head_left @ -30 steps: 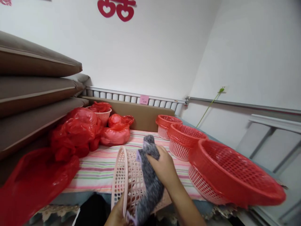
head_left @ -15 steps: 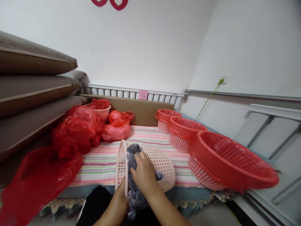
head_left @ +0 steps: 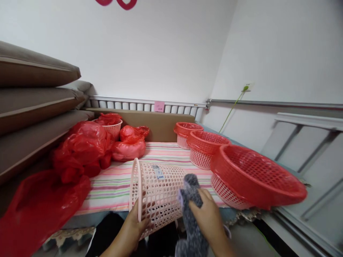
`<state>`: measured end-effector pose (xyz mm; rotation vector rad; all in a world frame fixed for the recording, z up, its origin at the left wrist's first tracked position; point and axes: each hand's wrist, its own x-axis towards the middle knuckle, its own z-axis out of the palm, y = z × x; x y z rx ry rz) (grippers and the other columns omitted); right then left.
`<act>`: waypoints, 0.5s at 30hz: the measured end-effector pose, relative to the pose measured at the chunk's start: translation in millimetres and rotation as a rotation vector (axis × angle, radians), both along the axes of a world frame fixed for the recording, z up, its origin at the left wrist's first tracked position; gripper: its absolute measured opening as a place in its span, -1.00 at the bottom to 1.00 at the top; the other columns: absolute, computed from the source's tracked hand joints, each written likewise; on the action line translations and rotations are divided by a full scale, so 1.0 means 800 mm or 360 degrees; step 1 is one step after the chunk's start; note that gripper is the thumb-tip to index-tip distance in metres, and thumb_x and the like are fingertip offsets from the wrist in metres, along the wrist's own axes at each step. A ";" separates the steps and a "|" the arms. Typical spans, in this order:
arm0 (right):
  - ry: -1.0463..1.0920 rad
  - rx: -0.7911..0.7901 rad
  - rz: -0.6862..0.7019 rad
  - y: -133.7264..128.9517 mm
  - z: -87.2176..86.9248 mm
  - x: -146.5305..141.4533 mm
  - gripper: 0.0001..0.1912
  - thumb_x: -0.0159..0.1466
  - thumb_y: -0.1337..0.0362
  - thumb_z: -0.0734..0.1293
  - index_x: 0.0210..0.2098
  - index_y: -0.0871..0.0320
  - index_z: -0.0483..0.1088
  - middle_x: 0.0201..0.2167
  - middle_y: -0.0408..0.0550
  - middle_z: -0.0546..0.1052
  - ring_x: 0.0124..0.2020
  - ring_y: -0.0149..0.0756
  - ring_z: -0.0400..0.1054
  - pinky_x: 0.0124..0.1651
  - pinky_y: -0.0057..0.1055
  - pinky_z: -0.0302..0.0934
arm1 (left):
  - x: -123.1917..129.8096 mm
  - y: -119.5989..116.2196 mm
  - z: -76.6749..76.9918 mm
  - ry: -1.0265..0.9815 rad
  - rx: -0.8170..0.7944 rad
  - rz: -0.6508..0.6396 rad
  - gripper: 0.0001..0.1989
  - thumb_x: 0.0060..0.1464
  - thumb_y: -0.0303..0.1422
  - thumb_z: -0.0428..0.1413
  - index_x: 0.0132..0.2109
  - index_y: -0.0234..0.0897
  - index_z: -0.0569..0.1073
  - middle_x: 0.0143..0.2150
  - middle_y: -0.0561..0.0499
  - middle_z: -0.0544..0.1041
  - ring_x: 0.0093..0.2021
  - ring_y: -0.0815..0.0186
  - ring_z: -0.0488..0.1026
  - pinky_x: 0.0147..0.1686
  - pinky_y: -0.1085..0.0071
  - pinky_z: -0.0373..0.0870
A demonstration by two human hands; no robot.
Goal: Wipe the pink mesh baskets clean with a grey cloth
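A pale pink plastic mesh basket [head_left: 163, 189] lies on its side at the front edge of the bed, its open end facing left. My left hand [head_left: 134, 221] grips the rim at the lower left, with the thumb outside. A blue-and-white label [head_left: 158, 172] shows on the basket's upper side. My right hand [head_left: 207, 214] is closed around a fuzzy grey cloth [head_left: 191, 221] with a pale lavender edge. The cloth is by the basket's bottom end, and its lower part hangs down. Whether it touches the basket there, I cannot tell.
Three pink baskets with red plastic over their rims [head_left: 209, 142] stand in a row at the right. Red plastic bags [head_left: 85, 146] and another basket [head_left: 115, 130] are at the left, beside stacked brown cushions [head_left: 40, 103]. A striped sheet [head_left: 107, 191] covers the bed.
My right hand has moved the grey cloth right, from near the basket's rim to its bottom end. The basket has turned a little, and its label now shows.
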<state>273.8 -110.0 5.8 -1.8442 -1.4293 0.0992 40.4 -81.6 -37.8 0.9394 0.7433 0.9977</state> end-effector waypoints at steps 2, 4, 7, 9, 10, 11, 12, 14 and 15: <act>-0.0024 -0.0001 -0.0140 0.016 -0.005 0.013 -0.57 0.13 0.30 0.17 -0.03 0.31 0.35 -0.05 0.17 0.38 0.02 -0.09 0.27 0.12 -0.18 0.14 | -0.001 -0.002 0.005 0.0017 0.0001 -0.0003 0.18 -0.25 -0.25 0.31 0.35 -0.26 -0.29 0.22 -0.44 0.25 0.04 -0.07 0.43 -0.12 0.19 0.39; -0.0053 -0.0072 -0.0132 0.026 -0.014 0.005 -0.56 0.14 0.34 0.16 -0.01 0.35 0.35 -0.03 0.21 0.38 0.03 -0.07 0.27 0.12 -0.18 0.15 | -0.002 -0.004 0.010 0.0016 0.0002 -0.0010 0.18 -0.24 -0.21 0.32 0.35 -0.25 -0.27 0.22 -0.43 0.27 0.05 -0.06 0.42 -0.06 0.15 0.36; -0.0110 -0.0115 -0.0016 0.023 -0.024 -0.040 -0.50 0.11 0.39 0.18 0.05 0.38 0.33 0.08 0.24 0.32 0.14 -0.04 0.19 0.20 -0.21 0.08 | -0.002 -0.004 0.013 0.0023 0.0009 -0.0049 0.15 -0.24 -0.18 0.33 0.35 -0.20 -0.21 0.17 -0.36 0.35 0.03 -0.05 0.44 -0.03 0.11 0.35; -0.0112 -0.0104 0.0128 0.010 -0.024 -0.080 -0.43 0.05 0.44 0.21 0.08 0.30 0.33 0.12 0.18 0.30 0.18 -0.07 0.15 0.23 -0.24 0.04 | -0.003 -0.002 0.012 0.0055 0.0080 -0.0051 0.04 -0.22 -0.19 0.32 0.34 -0.18 -0.06 0.11 -0.28 0.42 0.02 -0.04 0.44 -0.01 0.09 0.34; -0.0095 -0.0103 0.0219 0.003 -0.021 -0.098 -0.40 0.02 0.46 0.22 0.09 0.26 0.34 0.12 0.15 0.30 0.18 -0.09 0.15 0.23 -0.25 0.03 | -0.003 -0.001 0.013 0.0083 0.0144 -0.0026 -0.03 -0.20 -0.21 0.31 0.31 -0.18 0.03 0.08 -0.25 0.46 0.03 -0.03 0.44 0.02 0.08 0.33; -0.0068 -0.0103 0.0316 -0.005 -0.016 -0.115 -0.37 -0.01 0.47 0.23 0.09 0.22 0.34 0.12 0.12 0.31 0.17 -0.10 0.16 0.23 -0.26 0.04 | -0.004 0.000 0.013 0.0127 0.0215 0.0010 -0.11 -0.20 -0.25 0.30 0.28 -0.19 0.13 0.05 -0.21 0.49 0.04 -0.03 0.42 0.05 0.08 0.30; -0.0035 -0.0101 0.0419 -0.011 -0.011 -0.128 -0.35 -0.04 0.48 0.23 0.09 0.18 0.35 0.11 0.09 0.32 0.16 -0.11 0.18 0.21 -0.27 0.06 | -0.005 0.001 0.015 0.0180 0.0286 0.0057 -0.19 -0.20 -0.29 0.30 0.23 -0.20 0.22 0.03 -0.18 0.51 0.06 -0.02 0.41 0.09 0.09 0.27; 0.0038 -0.0090 0.0636 -0.021 0.003 -0.145 -0.36 -0.07 0.48 0.23 0.04 0.11 0.39 0.06 0.02 0.37 0.09 -0.16 0.24 0.16 -0.31 0.11 | -0.007 0.001 0.021 0.0280 0.0390 0.0156 -0.34 -0.20 -0.34 0.28 0.12 -0.24 0.37 -0.02 -0.13 0.54 0.08 -0.01 0.38 0.14 0.13 0.23; 0.0076 -0.0074 0.0725 -0.023 0.009 -0.148 -0.38 -0.08 0.47 0.23 0.00 0.08 0.42 0.01 -0.01 0.40 0.05 -0.19 0.27 0.13 -0.34 0.13 | -0.008 0.000 0.024 0.0315 0.0411 0.0184 -0.39 -0.21 -0.35 0.28 0.08 -0.25 0.41 -0.04 -0.11 0.55 0.09 -0.01 0.37 0.15 0.15 0.22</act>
